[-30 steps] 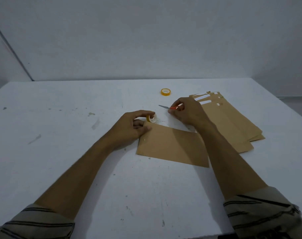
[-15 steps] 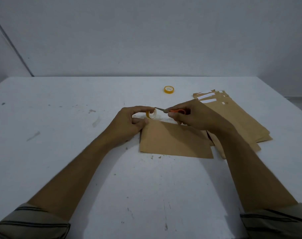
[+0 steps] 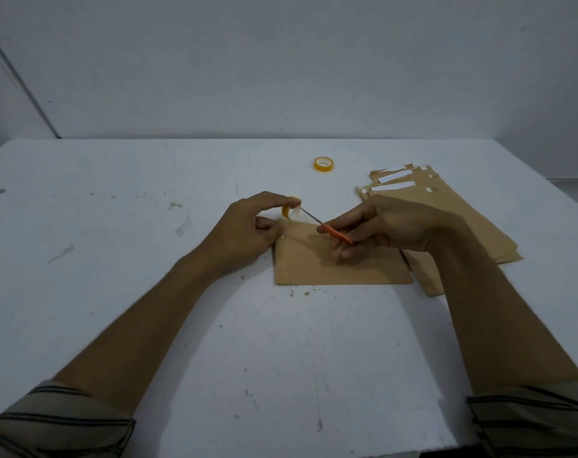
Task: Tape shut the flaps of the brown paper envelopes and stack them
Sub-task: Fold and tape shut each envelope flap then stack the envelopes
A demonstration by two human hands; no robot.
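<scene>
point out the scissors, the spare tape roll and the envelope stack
scissors (image 3: 336, 234), head view, orange handle
spare tape roll (image 3: 324, 170), head view, front of yellow rim
envelope stack (image 3: 462, 201), head view, top envelope's bare face

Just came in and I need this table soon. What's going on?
A person is taping brown envelopes. The left hand holds a tape roll at the corner of an envelope; the right hand holds orange scissors, blades at the tape. A pile of envelopes lies to the right, a spare roll farther back.

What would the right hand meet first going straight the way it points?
Likely the tape roll in the left hand: scissors in the right hand point up-left, tips almost at it. Depth unclear.
</scene>
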